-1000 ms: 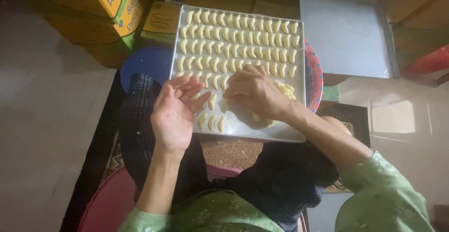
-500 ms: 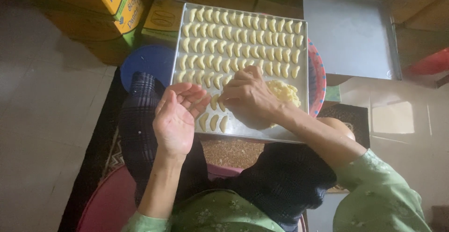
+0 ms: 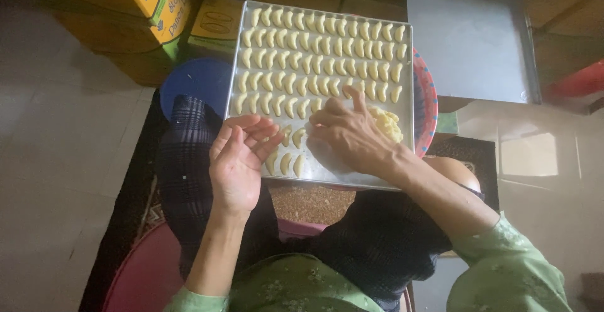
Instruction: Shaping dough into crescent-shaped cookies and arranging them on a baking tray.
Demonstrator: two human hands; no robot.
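A square metal baking tray (image 3: 234, 82) rests on my lap, filled with rows of small crescent-shaped dough pieces (image 3: 314, 54). My right hand (image 3: 349, 133) lies palm down on the tray, fingers pinched at a dough piece near the lowest full row. A lump of raw yellow dough (image 3: 387, 123) sits just right of that hand. My left hand (image 3: 239, 161) hovers palm up over the tray's near left corner, fingers loosely spread, holding nothing. A few crescents (image 3: 286, 161) lie between the two hands.
An empty metal tray (image 3: 472, 41) lies at the upper right. Cardboard boxes (image 3: 157, 0) stand at the back. A blue round lid (image 3: 195, 85) and a red patterned plate rim (image 3: 429, 95) show beneath the filled tray. A pale tiled floor (image 3: 56, 136) is to the left.
My right hand has shifted up and left on the tray toward the lowest full row. The left hand has stayed palm up, moving slightly toward me.
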